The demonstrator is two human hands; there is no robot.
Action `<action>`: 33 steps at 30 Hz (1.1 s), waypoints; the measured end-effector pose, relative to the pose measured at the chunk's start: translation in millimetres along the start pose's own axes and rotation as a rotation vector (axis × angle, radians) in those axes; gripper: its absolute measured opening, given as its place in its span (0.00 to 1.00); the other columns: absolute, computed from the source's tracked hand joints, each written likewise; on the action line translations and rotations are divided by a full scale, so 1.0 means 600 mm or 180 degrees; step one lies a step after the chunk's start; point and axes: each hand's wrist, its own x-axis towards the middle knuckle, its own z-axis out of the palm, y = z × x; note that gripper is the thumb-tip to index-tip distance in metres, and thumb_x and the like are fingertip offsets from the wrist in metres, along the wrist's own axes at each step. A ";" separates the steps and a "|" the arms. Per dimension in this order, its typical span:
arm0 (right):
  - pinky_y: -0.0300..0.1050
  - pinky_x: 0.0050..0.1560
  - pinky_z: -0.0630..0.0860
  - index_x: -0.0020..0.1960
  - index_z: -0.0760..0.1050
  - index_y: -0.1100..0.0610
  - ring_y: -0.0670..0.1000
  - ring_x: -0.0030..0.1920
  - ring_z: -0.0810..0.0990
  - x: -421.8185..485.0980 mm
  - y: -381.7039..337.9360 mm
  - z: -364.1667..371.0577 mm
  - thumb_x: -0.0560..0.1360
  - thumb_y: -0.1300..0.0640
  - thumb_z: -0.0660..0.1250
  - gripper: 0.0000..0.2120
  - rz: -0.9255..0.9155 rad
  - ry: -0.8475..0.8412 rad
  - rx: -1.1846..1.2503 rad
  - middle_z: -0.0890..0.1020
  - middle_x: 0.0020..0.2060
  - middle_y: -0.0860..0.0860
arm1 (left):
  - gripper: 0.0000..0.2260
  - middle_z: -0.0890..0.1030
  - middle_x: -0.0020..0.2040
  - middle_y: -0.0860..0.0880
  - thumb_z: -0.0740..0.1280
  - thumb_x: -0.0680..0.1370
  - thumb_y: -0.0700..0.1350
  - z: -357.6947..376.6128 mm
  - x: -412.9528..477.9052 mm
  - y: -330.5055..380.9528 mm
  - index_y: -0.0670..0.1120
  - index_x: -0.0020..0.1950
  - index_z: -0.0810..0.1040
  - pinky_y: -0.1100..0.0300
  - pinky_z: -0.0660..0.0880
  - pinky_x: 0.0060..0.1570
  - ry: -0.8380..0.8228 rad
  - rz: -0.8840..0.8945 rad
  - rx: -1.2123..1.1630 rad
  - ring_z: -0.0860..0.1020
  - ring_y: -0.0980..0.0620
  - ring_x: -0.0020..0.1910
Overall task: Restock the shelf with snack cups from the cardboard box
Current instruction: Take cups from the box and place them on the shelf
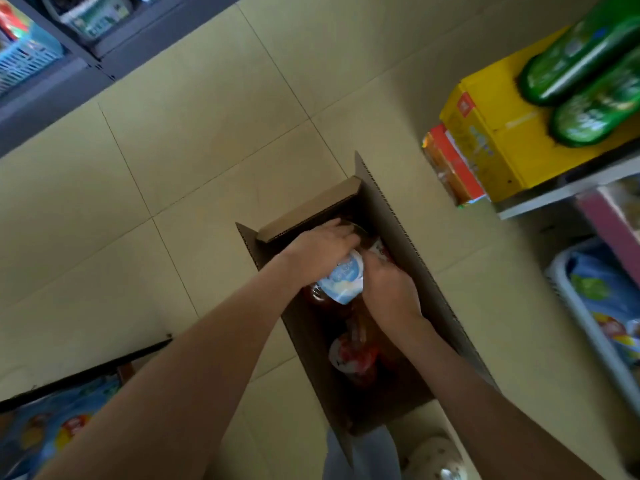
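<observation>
Floor (pixel 194 161): pale tiles, carries the box
Shelf (pixel 554 192): grey board at the right edge of view, stocked
Cardboard box (pixel 388 209): open, long, standing on the floor just left of the shelf
Yellow carton (pixel 502 140): on the shelf's front edge
Green bottles (pixel 588 74): two, lying on the carton
Left hand (pixel 318 251): inside the box's far end, fingers curled over the blue-and-white snack cup
Right hand (pixel 391 289): against that cup's right side, fingertips hidden; grip cannot be told
Blue-and-white snack cup (pixel 343 280): tilted, between both hands
Red snack cup (pixel 353 358): lower in the box, toward its near end
</observation>
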 end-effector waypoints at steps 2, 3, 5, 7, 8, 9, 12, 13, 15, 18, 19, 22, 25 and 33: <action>0.38 0.20 0.71 0.42 0.78 0.59 0.53 0.23 0.78 -0.038 0.006 -0.067 0.50 0.68 0.80 0.22 0.0048 -0.0106 0.0010 0.79 0.26 0.53 | 0.14 0.74 0.64 0.46 0.60 0.78 0.40 -0.056 -0.024 0.044 0.45 0.63 0.71 0.55 0.66 0.65 0.0084 -0.0012 -0.0409 0.68 0.47 0.68; 0.38 0.20 0.71 0.43 0.78 0.60 0.55 0.22 0.78 -0.055 0.008 -0.106 0.50 0.69 0.80 0.23 0.0089 -0.0139 0.0029 0.78 0.25 0.54 | 0.13 0.75 0.61 0.46 0.61 0.77 0.40 -0.087 -0.037 0.068 0.44 0.62 0.71 0.55 0.71 0.57 0.0080 -0.0012 -0.0541 0.73 0.46 0.63; 0.42 0.26 0.74 0.49 0.79 0.61 0.58 0.28 0.80 -0.087 0.012 -0.190 0.59 0.68 0.77 0.19 0.0223 -0.0155 0.0153 0.81 0.30 0.57 | 0.14 0.76 0.57 0.45 0.61 0.75 0.37 -0.145 -0.062 0.118 0.43 0.61 0.72 0.53 0.73 0.50 0.0184 0.0071 -0.0683 0.75 0.45 0.56; 0.47 0.40 0.76 0.59 0.77 0.58 0.60 0.42 0.81 -0.119 0.018 -0.269 0.73 0.63 0.65 0.14 0.0447 -0.0141 0.0294 0.83 0.43 0.59 | 0.15 0.76 0.55 0.44 0.62 0.73 0.33 -0.198 -0.085 0.165 0.41 0.59 0.72 0.51 0.73 0.49 0.0446 0.0163 -0.0859 0.75 0.44 0.54; 0.47 0.44 0.75 0.61 0.76 0.56 0.59 0.47 0.80 -0.135 0.022 -0.306 0.76 0.59 0.60 0.15 0.0486 -0.0049 0.0409 0.82 0.48 0.57 | 0.15 0.77 0.54 0.44 0.62 0.72 0.32 -0.224 -0.096 0.187 0.41 0.58 0.73 0.51 0.73 0.48 0.0588 0.0164 -0.0930 0.75 0.44 0.53; 0.47 0.46 0.74 0.62 0.76 0.54 0.58 0.50 0.80 -0.150 0.024 -0.344 0.78 0.57 0.56 0.16 0.0506 0.0113 0.0569 0.82 0.51 0.56 | 0.15 0.77 0.53 0.44 0.62 0.72 0.32 -0.251 -0.108 0.210 0.41 0.57 0.73 0.51 0.72 0.47 0.0722 0.0142 -0.0988 0.75 0.45 0.52; 0.45 0.53 0.73 0.63 0.75 0.52 0.52 0.55 0.78 -0.181 0.021 -0.454 0.79 0.53 0.60 0.13 0.0596 0.0393 0.1200 0.80 0.57 0.50 | 0.14 0.78 0.48 0.42 0.65 0.70 0.31 -0.327 -0.138 0.274 0.39 0.54 0.75 0.52 0.73 0.42 0.1209 0.0214 -0.1012 0.77 0.43 0.49; 0.46 0.56 0.73 0.64 0.74 0.53 0.51 0.57 0.77 -0.187 0.021 -0.486 0.78 0.51 0.62 0.15 0.0576 0.0421 0.1356 0.78 0.60 0.49 | 0.15 0.79 0.46 0.42 0.68 0.67 0.30 -0.350 -0.146 0.293 0.39 0.52 0.76 0.53 0.74 0.38 0.1362 0.0294 -0.0960 0.79 0.43 0.46; 0.53 0.60 0.72 0.65 0.72 0.54 0.52 0.62 0.74 -0.197 0.030 -0.534 0.74 0.45 0.64 0.23 0.0495 0.0477 0.1470 0.76 0.62 0.50 | 0.22 0.80 0.39 0.45 0.74 0.57 0.31 -0.393 -0.157 0.328 0.42 0.48 0.74 0.60 0.74 0.29 0.1771 0.0532 -0.0897 0.81 0.45 0.37; 0.51 0.63 0.71 0.66 0.72 0.55 0.53 0.63 0.73 -0.214 0.041 -0.591 0.68 0.43 0.68 0.29 0.0690 0.0664 0.1694 0.76 0.62 0.52 | 0.28 0.80 0.37 0.48 0.77 0.53 0.39 -0.448 -0.170 0.383 0.47 0.47 0.68 0.64 0.72 0.29 0.2204 0.0814 -0.0684 0.80 0.50 0.33; 0.45 0.64 0.69 0.65 0.73 0.55 0.52 0.62 0.74 -0.224 0.040 -0.611 0.67 0.45 0.69 0.29 0.0727 0.0823 0.1725 0.77 0.61 0.52 | 0.28 0.80 0.38 0.48 0.77 0.54 0.41 -0.461 -0.173 0.400 0.47 0.48 0.67 0.65 0.71 0.32 0.2343 0.0869 -0.0639 0.81 0.50 0.35; 0.40 0.63 0.67 0.64 0.74 0.57 0.52 0.63 0.73 -0.258 0.036 -0.658 0.68 0.56 0.73 0.25 0.0767 0.1331 0.1715 0.77 0.61 0.52 | 0.26 0.80 0.40 0.49 0.78 0.57 0.40 -0.491 -0.175 0.445 0.46 0.49 0.69 0.63 0.75 0.35 0.2690 0.0965 -0.0520 0.80 0.50 0.39; 0.42 0.63 0.70 0.62 0.75 0.58 0.42 0.61 0.71 -0.289 0.044 -0.694 0.68 0.60 0.72 0.23 0.0817 0.1883 0.1863 0.76 0.58 0.45 | 0.08 0.80 0.41 0.47 0.70 0.67 0.34 -0.517 -0.166 0.486 0.42 0.43 0.77 0.58 0.77 0.41 0.3173 0.1349 -0.0456 0.80 0.48 0.41; 0.32 0.66 0.64 0.64 0.71 0.53 0.42 0.68 0.66 -0.334 0.126 -0.765 0.68 0.48 0.71 0.26 0.0786 0.2947 0.1502 0.70 0.66 0.44 | 0.10 0.81 0.43 0.44 0.59 0.70 0.30 -0.590 -0.117 0.602 0.39 0.42 0.78 0.56 0.76 0.47 0.3839 0.1960 -0.0934 0.80 0.47 0.45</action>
